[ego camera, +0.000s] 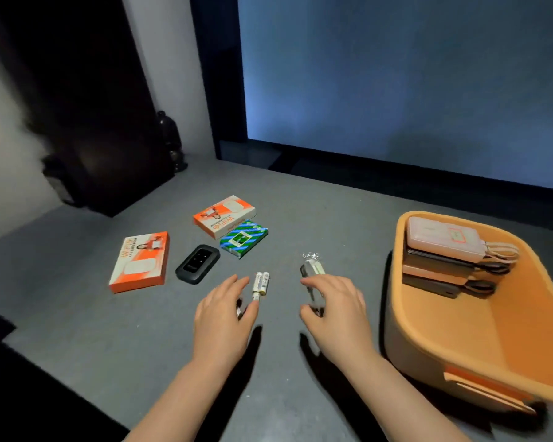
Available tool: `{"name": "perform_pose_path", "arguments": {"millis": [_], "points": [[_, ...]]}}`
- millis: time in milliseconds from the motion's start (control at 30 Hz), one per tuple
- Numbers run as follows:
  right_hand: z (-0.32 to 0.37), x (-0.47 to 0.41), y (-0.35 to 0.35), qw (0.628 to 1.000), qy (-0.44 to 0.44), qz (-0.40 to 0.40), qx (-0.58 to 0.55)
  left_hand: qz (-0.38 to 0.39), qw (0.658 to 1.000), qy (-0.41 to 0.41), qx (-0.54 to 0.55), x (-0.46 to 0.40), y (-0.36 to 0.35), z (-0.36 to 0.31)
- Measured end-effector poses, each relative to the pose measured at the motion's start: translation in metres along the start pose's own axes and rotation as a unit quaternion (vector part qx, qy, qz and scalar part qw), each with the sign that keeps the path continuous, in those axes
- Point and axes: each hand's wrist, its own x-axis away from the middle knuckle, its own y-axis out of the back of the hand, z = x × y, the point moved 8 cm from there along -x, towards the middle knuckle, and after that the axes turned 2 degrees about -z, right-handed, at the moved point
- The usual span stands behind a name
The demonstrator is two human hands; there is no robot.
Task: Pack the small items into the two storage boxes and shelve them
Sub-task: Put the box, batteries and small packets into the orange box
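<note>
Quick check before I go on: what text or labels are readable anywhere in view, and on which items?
"WiFi": on the near orange box, running along its left edge.
"WiFi": on the far orange box, upside down from here.
Too blurred to read: smaller print on both boxes, the green-blue pack, the batteries, the pink power bank.

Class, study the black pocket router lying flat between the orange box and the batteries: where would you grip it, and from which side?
Grip the black pocket router across its two long edges, coming from above. It lies flat, thin and rounded, so only its narrow sides offer purchase. The left hand is nearest, though it seems occupied with the batteries.
</note>
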Motion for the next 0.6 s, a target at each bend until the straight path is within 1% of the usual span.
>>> {"name": "perform_pose_path", "arguments": {"millis": [100,300,400,500,600], "points": [[0.013,0.0,-0.021,1.0,0.013,0.016,0.004,-0.024,0.999,0.026,0.002,0.008,0.015,0.023],[0.053,-0.01,-0.054,0.999,0.037,0.037,0.004,-0.061,0.998,0.034,-0.006,-0.004,0.048,0.06],[0.072,-0.025,-0.074,0.997,0.051,0.054,0.018,-0.088,0.995,0.051,0.01,-0.027,0.066,0.087],[0.091,-0.048,-0.097,0.996,0.045,0.063,0.033,-0.095,0.992,0.08,0.028,-0.059,0.078,0.122],[0.109,-0.069,-0.125,0.997,0.02,0.071,0.024,-0.08,0.99,0.111,-0.01,-0.092,0.082,0.159]]}}
